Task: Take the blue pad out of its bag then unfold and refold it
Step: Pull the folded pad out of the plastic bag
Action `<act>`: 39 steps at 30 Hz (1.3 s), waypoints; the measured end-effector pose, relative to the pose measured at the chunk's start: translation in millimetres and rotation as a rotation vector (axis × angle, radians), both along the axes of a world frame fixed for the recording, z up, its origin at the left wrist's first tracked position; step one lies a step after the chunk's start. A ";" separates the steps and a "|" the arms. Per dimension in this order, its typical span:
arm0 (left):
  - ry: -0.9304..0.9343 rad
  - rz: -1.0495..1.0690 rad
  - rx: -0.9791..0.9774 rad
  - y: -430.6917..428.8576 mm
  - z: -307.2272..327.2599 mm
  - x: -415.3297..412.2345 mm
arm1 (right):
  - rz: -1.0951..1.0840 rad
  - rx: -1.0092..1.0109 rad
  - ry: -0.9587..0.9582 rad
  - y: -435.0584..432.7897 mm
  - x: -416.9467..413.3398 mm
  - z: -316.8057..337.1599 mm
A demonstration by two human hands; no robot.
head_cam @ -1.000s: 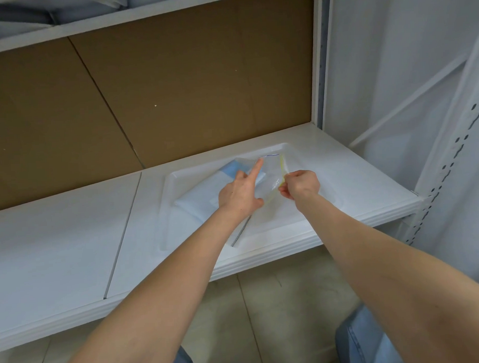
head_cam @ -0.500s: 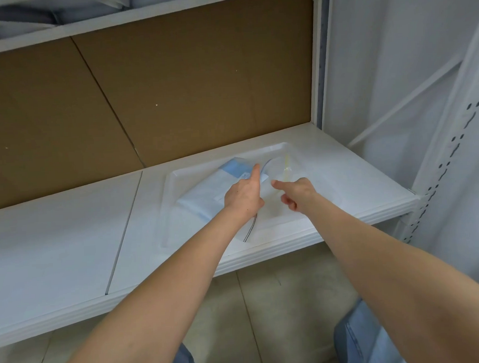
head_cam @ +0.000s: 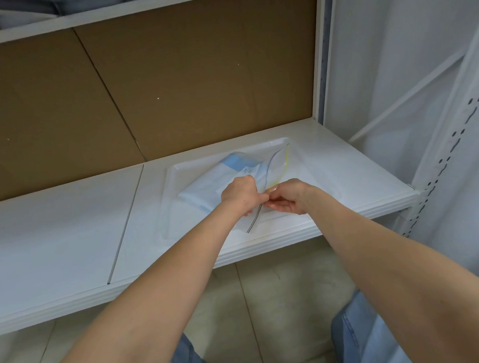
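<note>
The blue pad (head_cam: 239, 164) lay flat inside its clear bag (head_cam: 277, 171), which rested in a shallow white tray (head_cam: 166, 209) on the shelf (head_cam: 70, 230). The bag's zip edge (head_cam: 286, 158) ran from the far right corner of the tray in towards the near side, passing between the two hands, so the mouth sat along the pad's right side. The left hand (head_cam: 239, 193) was over the pad's near right corner, with thumb and fingers curled and pinching one lip of the mouth. The right hand (head_cam: 288, 198), just beside it and almost touching, pinched the other lip.

The pad lay left of and beyond the pinch point, wholly on the left hand's side, and no part of it was out yet. The mouth would probably have to be pulled apart sideways. The pad would then slide out rightwards across its shorter way, and the left hand was the nearer one to reach in.
</note>
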State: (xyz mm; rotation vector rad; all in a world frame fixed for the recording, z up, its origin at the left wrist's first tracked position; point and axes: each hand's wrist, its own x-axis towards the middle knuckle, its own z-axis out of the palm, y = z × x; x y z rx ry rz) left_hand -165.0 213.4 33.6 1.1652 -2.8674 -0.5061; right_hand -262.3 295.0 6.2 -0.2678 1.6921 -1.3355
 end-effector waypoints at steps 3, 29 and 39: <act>0.006 -0.015 0.094 -1.5 -3.2 0.4 | -0.046 -0.017 0.038 1.2 2.3 0.6; 0.402 0.151 -0.082 -50.9 23.2 6.3 | 0.014 0.334 0.828 7.2 -17.9 -6.4; 0.414 -0.076 0.698 -44.4 25.3 -0.8 | -0.040 0.232 0.718 -29.0 -14.5 10.4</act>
